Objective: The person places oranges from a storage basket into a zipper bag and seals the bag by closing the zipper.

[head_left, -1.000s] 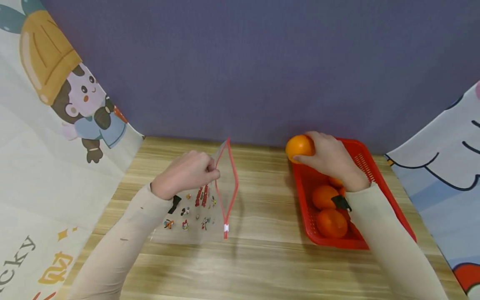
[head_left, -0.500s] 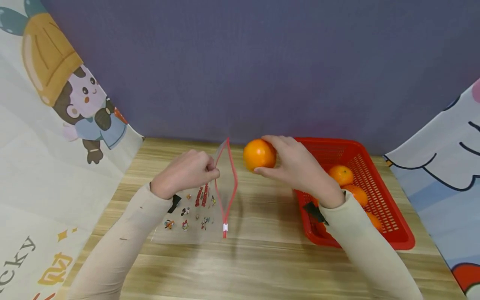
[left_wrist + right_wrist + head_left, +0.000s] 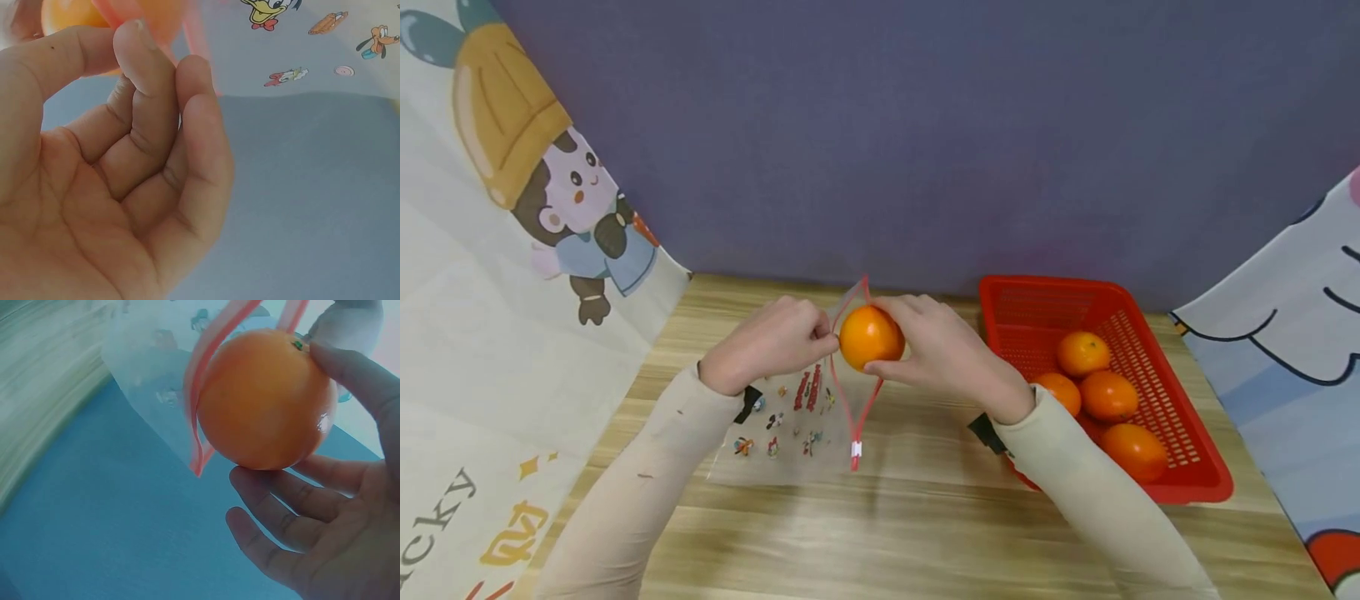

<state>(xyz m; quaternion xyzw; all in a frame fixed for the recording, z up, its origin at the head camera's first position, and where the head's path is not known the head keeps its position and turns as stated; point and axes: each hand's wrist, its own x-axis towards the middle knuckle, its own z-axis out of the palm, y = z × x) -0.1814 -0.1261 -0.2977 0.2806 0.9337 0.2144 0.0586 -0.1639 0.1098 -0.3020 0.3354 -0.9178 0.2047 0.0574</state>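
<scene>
A clear zip bag [image 3: 805, 450] with cartoon prints and a red-pink zip edge is held up over the table, its mouth gaping to the right. My left hand [image 3: 775, 343] pinches one side of that edge between thumb and forefinger. An orange [image 3: 869, 340] sits right at the mouth, gripped by my right hand [image 3: 943, 354] with the thumb on the near side and fingers on the far side. In the right wrist view the orange [image 3: 269, 400] overlaps the pink zip edge [image 3: 199, 381], and its green stem spot shows near the thumb.
On the right of the wooden table [image 3: 760, 542] stands a red plastic basket [image 3: 1213, 467] with several oranges [image 3: 1108, 396] inside. A white slider [image 3: 857, 449] sits at the zip's near end. A dark blue-grey wall [image 3: 925, 150] rises behind the table; printed cloths hang on both sides.
My right hand has carried the orange leftward from over the basket to the bag's mouth. The left hand keeps its pinch on the zip edge and has hardly moved.
</scene>
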